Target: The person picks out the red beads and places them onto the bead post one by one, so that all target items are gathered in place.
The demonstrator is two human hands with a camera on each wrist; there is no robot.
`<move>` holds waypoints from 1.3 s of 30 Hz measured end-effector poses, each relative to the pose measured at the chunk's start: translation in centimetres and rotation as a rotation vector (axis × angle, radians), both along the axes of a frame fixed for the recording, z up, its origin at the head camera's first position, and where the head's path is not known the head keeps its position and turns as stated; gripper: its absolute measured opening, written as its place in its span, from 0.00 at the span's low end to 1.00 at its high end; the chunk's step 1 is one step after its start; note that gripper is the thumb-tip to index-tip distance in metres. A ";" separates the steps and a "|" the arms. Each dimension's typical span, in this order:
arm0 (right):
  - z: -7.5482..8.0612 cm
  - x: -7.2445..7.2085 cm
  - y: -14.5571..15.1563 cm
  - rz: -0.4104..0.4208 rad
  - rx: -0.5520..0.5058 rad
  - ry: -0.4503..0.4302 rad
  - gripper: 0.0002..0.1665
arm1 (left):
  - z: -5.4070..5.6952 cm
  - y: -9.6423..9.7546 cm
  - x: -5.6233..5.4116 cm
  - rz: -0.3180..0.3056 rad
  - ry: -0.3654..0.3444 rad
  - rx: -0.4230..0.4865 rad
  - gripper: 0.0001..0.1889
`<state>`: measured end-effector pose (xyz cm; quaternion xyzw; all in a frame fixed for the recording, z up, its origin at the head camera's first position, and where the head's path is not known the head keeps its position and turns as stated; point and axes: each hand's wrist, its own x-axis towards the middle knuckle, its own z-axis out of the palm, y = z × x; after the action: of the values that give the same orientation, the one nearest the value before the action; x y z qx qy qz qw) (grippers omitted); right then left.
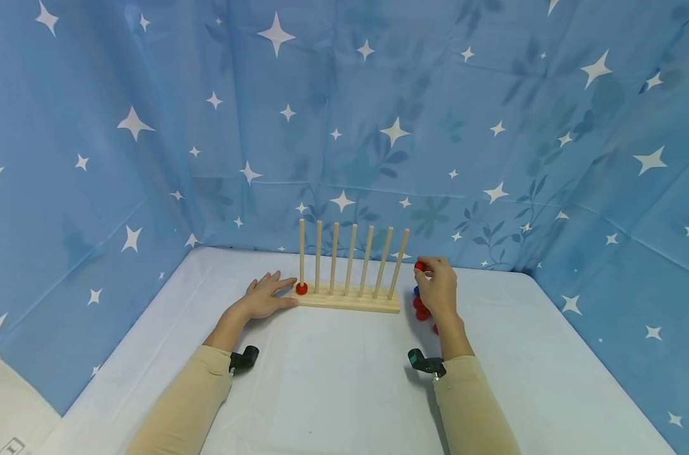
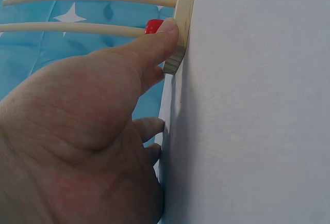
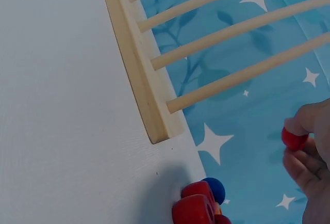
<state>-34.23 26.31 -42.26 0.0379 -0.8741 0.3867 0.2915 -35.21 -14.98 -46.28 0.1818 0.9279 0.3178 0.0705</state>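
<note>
A wooden peg rack with several upright dowels stands on the white table. One red bead sits at the bottom of its leftmost dowel. My left hand holds the rack's left end, with the thumb along the front and the index finger behind; the other fingers are spread on the table. Beyond the rack's right end, my right hand pinches a red bead between thumb and fingertips, raised above the table. Below that hand lies a group of loose beads, among them red beads and a blue bead, partly hidden by it.
A white cloth covers the table. Blue curtains with white stars hang behind it and on both sides. Each sleeved forearm carries a small black wrist camera, the left one and the right one.
</note>
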 end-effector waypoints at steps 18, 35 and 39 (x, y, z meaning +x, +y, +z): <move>2.7 0.1 -1.5 0.000 -0.110 0.380 0.16 | 0.1 0.2 0.1 0.000 0.002 -0.013 0.37; 6.1 1.5 -5.9 0.122 -0.192 0.616 0.17 | -0.1 0.0 -0.1 -0.002 -0.010 -0.017 0.38; 7.5 2.6 -7.0 0.149 -0.221 0.655 0.17 | -0.1 0.0 -0.1 -0.005 0.003 -0.016 0.38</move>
<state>-31.59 19.34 -34.79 0.1919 -0.6818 0.4666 0.5297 -35.30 -15.03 -46.34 0.1841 0.9301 0.3097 0.0716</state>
